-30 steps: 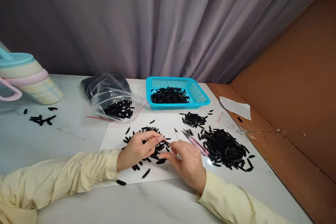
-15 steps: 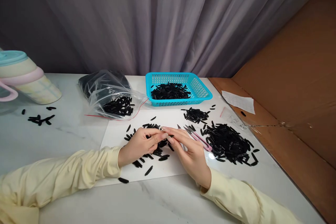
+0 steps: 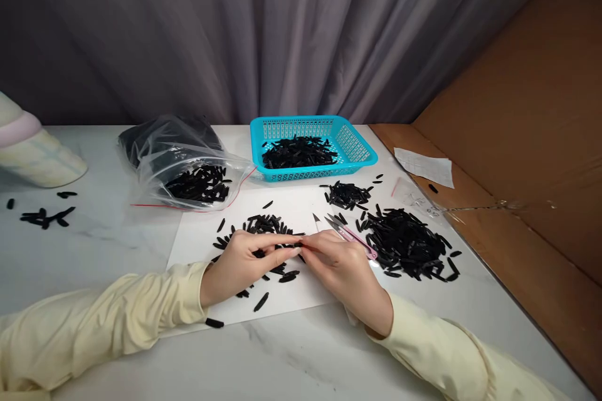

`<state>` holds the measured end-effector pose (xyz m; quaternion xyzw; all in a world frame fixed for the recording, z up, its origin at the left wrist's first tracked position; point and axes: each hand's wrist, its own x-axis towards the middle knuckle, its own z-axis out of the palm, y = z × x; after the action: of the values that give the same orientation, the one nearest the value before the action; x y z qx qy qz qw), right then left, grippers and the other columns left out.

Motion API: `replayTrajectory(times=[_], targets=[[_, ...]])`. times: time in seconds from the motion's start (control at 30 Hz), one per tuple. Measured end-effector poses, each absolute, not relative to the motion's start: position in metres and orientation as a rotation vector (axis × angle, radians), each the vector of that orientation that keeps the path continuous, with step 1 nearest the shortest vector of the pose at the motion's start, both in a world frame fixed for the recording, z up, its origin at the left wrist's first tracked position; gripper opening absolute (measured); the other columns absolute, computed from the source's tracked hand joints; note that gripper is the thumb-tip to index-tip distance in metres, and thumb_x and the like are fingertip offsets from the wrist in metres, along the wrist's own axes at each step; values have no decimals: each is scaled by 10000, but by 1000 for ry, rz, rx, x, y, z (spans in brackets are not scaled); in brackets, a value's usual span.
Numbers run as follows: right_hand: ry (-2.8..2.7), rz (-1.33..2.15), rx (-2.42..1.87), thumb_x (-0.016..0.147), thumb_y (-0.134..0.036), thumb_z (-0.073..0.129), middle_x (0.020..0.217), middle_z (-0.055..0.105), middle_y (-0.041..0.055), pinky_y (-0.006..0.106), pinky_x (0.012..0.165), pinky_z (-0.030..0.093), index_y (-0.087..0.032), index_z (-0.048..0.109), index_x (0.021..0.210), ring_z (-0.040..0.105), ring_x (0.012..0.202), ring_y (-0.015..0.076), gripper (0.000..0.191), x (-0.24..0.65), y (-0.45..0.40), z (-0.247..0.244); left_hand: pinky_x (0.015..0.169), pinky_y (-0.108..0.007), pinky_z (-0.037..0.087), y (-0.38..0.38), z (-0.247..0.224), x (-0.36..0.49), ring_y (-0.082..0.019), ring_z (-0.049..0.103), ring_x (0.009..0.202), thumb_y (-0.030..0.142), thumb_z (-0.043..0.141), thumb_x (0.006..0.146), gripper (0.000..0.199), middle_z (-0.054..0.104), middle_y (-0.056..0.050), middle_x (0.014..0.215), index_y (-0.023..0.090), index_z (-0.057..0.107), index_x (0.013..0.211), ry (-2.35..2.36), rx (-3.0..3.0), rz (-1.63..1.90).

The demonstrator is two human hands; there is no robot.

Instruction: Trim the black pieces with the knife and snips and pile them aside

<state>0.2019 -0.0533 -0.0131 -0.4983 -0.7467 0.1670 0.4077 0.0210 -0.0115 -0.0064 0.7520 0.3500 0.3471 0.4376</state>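
My left hand (image 3: 244, 263) and my right hand (image 3: 345, 266) meet fingertip to fingertip above a white sheet (image 3: 188, 241). Between their pinched fingers is a small black piece (image 3: 297, 245), mostly covered by the fingertips. Loose black pieces (image 3: 266, 224) lie scattered on the sheet under and behind my hands. Pink-handled scissors (image 3: 357, 239), blades apart, rest just beyond my right hand. Right of them is a large heap of black pieces (image 3: 407, 243), with a smaller heap (image 3: 348, 194) behind.
A blue basket (image 3: 313, 175) holding black pieces stands at the back. Left of it lies an open clear bag (image 3: 150, 178) with more. A cup (image 3: 42, 153) is at the far left, near a few loose pieces (image 3: 47, 218). Cardboard (image 3: 517, 113) borders the right side.
My right hand has turned so its fingers close together at the left fingertips. The whole view has shifted, so the basket, bag and cup appear farther left and slightly higher.
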Motion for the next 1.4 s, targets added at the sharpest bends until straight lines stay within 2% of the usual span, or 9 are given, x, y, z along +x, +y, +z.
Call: replayTrajectory(times=[0.07,0.17,0.23,0.33,0.6,0.83,1.0,1.23,1.4], targets=[[-1867,412,-1254,834,-143,541,757,698,47,296,647,517,-178,685,887,634,710,180,158,202,-54,-11,526,-145,486,-12,-9,21,-98,602,553,194,620,787,204,724,-45,697,111,738,930,838,1907,907],[-1815,455,-1291,814,-137,578,730,697,27,281,635,509,-187,690,885,634,686,167,142,203,-55,-6,592,-138,525,-11,-10,21,-117,662,644,160,612,793,196,738,-60,853,121,733,941,812,1926,941],[-1770,508,-1312,800,-146,607,725,703,20,273,623,506,-188,699,865,637,672,163,121,203,-56,-4,505,-133,507,-10,-10,22,-100,633,551,144,608,793,196,741,-39,759,127,734,941,794,1949,966],[-1673,655,-1346,778,-180,648,746,716,19,264,628,519,-187,712,838,652,668,164,88,202,-58,-4,354,-140,407,-9,-9,22,-66,503,388,131,586,798,201,687,-2,561,118,737,930,774,1987,1018],[-1404,1017,-1363,740,-220,692,733,730,-8,201,605,560,-193,730,774,688,658,159,58,199,-58,1,307,-161,296,-10,-5,22,-51,329,342,155,512,839,264,464,54,385,70,713,987,765,1966,971],[-1435,939,-1308,755,-188,689,770,730,0,186,626,542,-188,730,798,675,661,135,59,200,-59,-2,320,-159,314,-11,-7,20,-56,341,349,165,501,848,275,433,61,384,84,705,1014,768,1957,941],[-1533,790,-1242,775,-158,670,750,711,24,236,582,503,-175,723,816,638,639,142,69,200,-61,-4,324,-161,325,-11,-8,19,-55,349,352,149,508,845,271,452,57,400,67,700,1019,746,1979,942],[-1615,629,-1150,787,-124,643,724,693,33,278,590,500,-179,713,846,614,632,157,107,199,-61,-3,326,-142,355,-11,-7,21,-52,404,346,133,518,842,262,545,46,424,107,701,1029,709,2022,961],[-1543,735,-1264,780,-164,659,799,723,10,264,639,543,-226,721,843,666,698,168,108,199,-62,-1,349,-134,400,-11,-6,21,-56,468,364,129,560,815,239,677,4,556,127,717,995,760,2032,973]])
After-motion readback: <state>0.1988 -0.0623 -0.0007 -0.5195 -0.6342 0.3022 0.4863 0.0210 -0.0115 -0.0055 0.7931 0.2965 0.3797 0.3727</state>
